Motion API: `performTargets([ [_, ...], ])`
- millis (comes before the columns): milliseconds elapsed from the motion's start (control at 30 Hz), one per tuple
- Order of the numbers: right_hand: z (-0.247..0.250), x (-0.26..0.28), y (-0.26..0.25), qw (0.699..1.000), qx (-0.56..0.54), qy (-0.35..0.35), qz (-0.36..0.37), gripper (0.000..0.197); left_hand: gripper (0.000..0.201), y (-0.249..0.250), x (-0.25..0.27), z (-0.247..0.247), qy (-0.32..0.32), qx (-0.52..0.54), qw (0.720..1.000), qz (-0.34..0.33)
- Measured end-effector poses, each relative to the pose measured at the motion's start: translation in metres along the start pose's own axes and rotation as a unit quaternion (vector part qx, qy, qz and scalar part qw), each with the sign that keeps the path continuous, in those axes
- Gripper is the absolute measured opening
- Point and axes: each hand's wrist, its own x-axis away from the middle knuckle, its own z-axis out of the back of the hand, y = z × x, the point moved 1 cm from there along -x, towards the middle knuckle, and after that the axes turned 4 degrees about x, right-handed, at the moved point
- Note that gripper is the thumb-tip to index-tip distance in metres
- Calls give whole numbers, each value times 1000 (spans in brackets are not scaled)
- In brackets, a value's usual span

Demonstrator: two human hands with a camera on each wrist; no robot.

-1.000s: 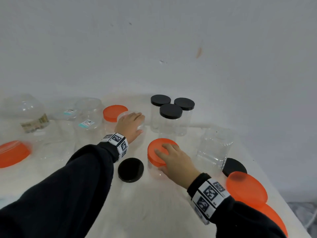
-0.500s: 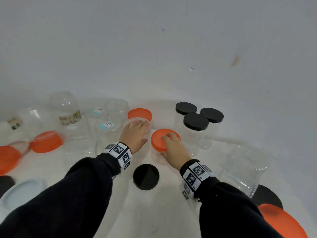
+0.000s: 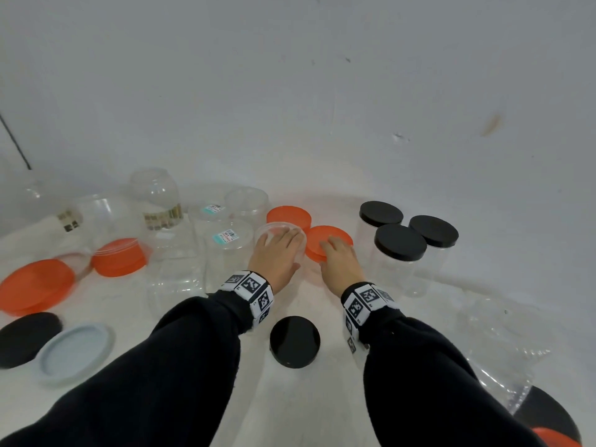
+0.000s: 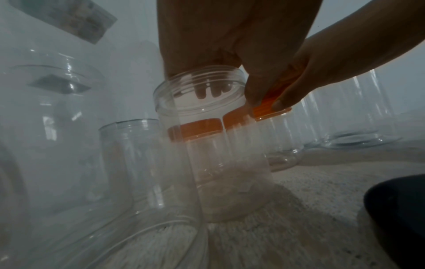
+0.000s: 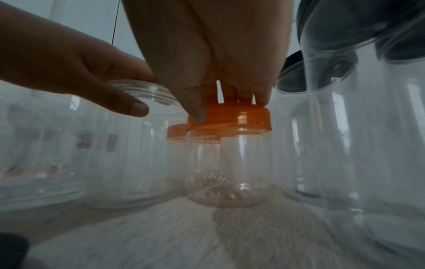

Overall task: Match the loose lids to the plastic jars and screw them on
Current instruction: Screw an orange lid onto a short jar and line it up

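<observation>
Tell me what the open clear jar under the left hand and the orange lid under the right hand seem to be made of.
Open clear jar: looks like thin, glossy transparent plastic; the fingers show through its wall, and moulded threads ring its neck. Round orange lid: seemingly slightly translucent plastic with a ribbed skirt; the jar's neck shows faintly through it.

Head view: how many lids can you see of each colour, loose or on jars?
Orange lids: 5
Black lids: 6
Pale blue lid: 1
Total: 12
</observation>
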Motion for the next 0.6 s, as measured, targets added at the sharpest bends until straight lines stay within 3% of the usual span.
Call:
performTargets([
  [333,-1,-16,-1,999,21,-32,-12,51,61,0,-3,-4,9,-23,1000,3],
  [600,12,15,-8,999,-13,-30,1,52,62,0,-2,-5,16,-30,999,-4],
])
